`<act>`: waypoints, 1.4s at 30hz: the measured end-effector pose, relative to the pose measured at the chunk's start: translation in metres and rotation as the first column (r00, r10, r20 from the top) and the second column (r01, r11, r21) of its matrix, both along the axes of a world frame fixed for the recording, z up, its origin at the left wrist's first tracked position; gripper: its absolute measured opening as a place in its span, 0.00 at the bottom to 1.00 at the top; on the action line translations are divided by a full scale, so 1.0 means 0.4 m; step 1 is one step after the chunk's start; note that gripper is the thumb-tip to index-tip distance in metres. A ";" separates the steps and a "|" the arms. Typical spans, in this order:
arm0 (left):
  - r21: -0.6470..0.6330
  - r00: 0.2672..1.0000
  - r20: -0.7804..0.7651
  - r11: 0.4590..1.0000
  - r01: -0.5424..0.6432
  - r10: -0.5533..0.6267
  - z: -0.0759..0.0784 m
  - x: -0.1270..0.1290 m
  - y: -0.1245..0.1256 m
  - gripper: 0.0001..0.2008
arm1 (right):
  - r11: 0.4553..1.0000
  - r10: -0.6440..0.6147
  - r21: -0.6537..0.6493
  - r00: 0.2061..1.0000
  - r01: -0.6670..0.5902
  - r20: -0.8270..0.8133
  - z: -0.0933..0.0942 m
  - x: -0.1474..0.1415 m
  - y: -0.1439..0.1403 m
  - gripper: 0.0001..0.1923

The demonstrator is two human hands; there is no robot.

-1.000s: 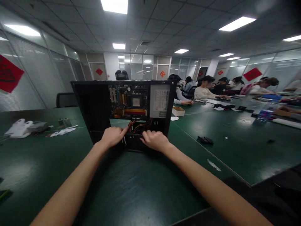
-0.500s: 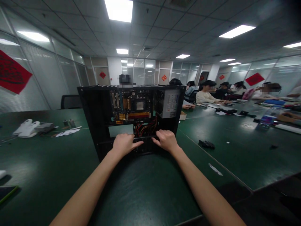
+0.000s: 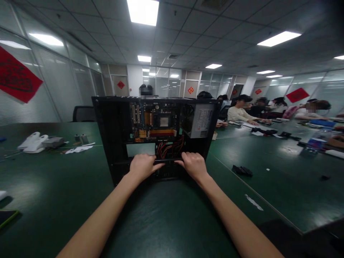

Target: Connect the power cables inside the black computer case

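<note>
A black computer case stands upright on the green table, its open side facing me. Inside it I see a motherboard, a silver power supply at the upper right and a bundle of coloured cables below. My left hand is closed over the crossbar of the case, left of centre, thumb lying along it. On the same bar, farther right, my right hand is closed too, its thumb pointing inward. The undersides of the fingers are hidden behind the bar.
A white plastic bag and a grey box lie at the left. A dark bundle and a white strip lie to the right. Farther right are a water bottle and several seated people. A green-edged device is at lower left.
The camera view has turned slightly left, so the room shifts right in the picture. The case's right side looks swung a little toward me. Both hands keep hold of the bar.
</note>
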State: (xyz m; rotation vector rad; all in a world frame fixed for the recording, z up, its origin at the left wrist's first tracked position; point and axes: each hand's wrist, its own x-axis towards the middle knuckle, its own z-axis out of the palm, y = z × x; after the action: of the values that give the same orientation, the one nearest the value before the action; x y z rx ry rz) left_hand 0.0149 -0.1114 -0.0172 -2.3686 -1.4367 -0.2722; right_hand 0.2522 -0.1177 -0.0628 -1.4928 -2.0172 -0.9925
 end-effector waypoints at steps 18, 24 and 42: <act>-0.080 0.998 0.055 0.997 -0.005 0.009 0.006 -0.083 0.019 0.29 | 0.986 0.169 -0.020 0.985 -0.168 0.045 -0.014 -0.048 0.022 0.26; -0.094 0.928 0.366 0.988 0.119 -0.077 0.043 -0.053 0.038 0.25 | 0.984 0.165 -0.064 0.985 -0.168 -0.050 0.006 -0.058 0.004 0.27; -0.148 0.874 0.486 0.987 0.070 0.011 0.028 0.019 0.176 0.07 | 0.873 0.142 -0.358 0.875 -0.331 -0.462 0.125 -0.161 0.168 0.14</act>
State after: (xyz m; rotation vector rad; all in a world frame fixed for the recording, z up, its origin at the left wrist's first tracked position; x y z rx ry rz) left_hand 0.0225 -0.0410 -0.0060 -2.5713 -1.6899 -0.8447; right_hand 0.1879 -0.0505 -0.0130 -1.4474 -2.0965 -0.0943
